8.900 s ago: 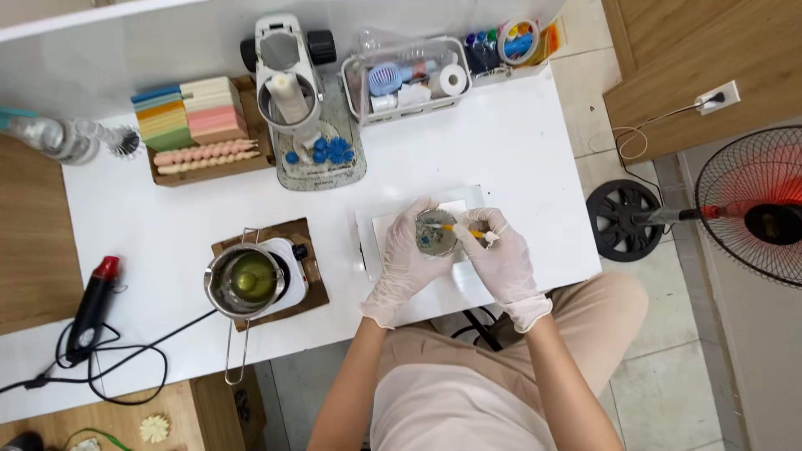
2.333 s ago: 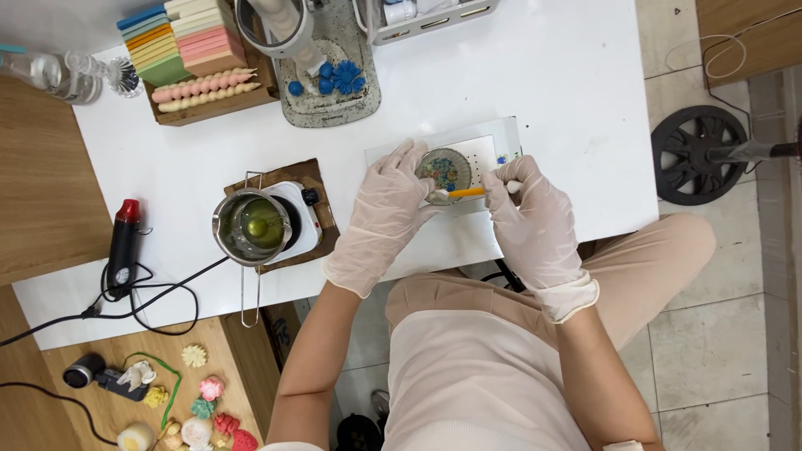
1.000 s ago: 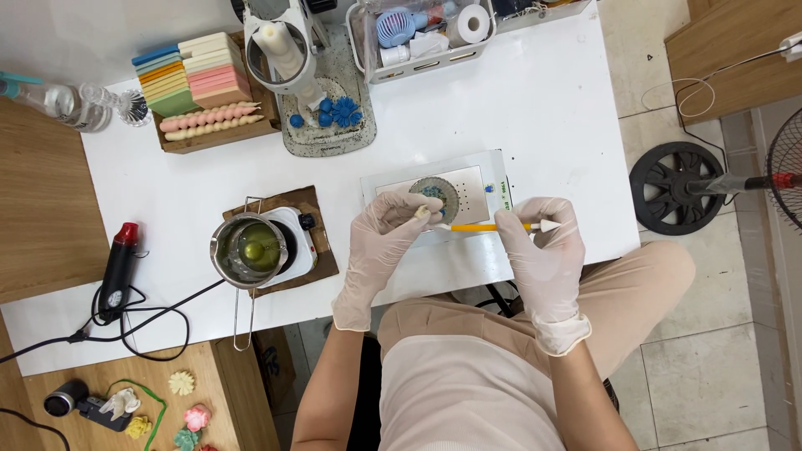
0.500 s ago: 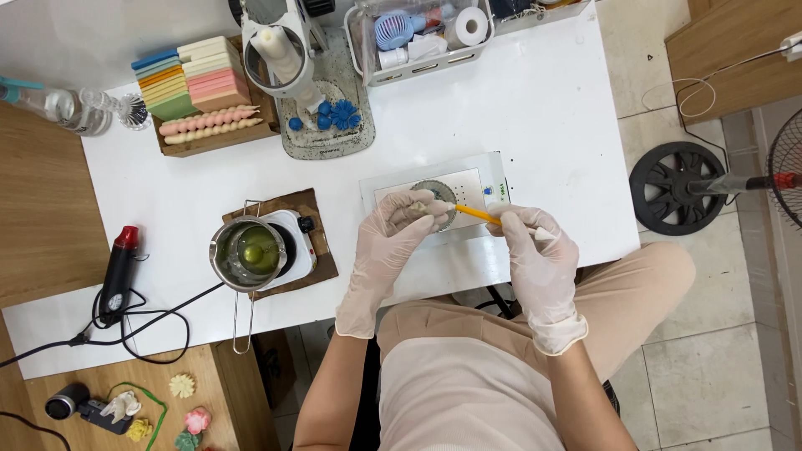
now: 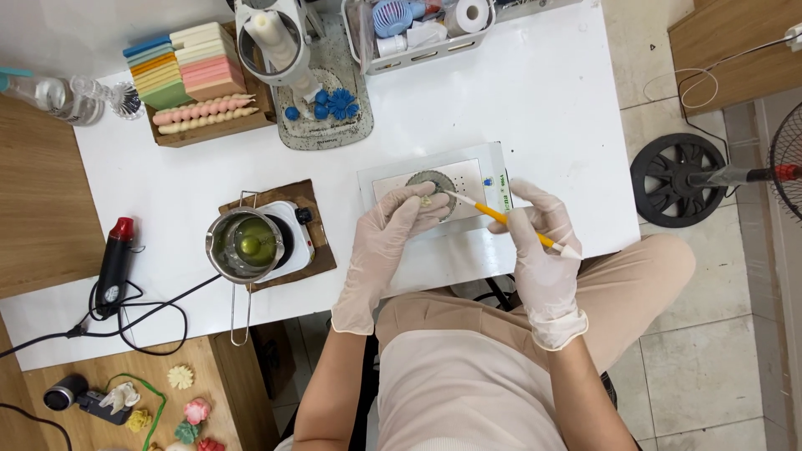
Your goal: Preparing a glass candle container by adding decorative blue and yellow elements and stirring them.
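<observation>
A small round grey mould (image 5: 431,185) lies on a white flat scale (image 5: 493,169) near the table's front edge. My left hand (image 5: 391,236), in a white glove, rests on the mould's left side and pinches a tiny pale piece at its rim. My right hand (image 5: 539,250), also gloved, grips a thin yellow tool (image 5: 499,219) like a pen. The tool's tip touches the mould beside my left fingertips.
A steel pot of greenish liquid (image 5: 246,244) sits on a small white hotplate left of my hands. A red-tipped heat gun (image 5: 113,266) with cable lies further left. Coloured wax blocks (image 5: 185,66), a candle stand (image 5: 274,38) and a wire basket (image 5: 422,29) line the far edge.
My right hand has drawn back slightly and lowered the yellow tool's tip onto the mould. My left hand stays on the mould, and the view has barely shifted.
</observation>
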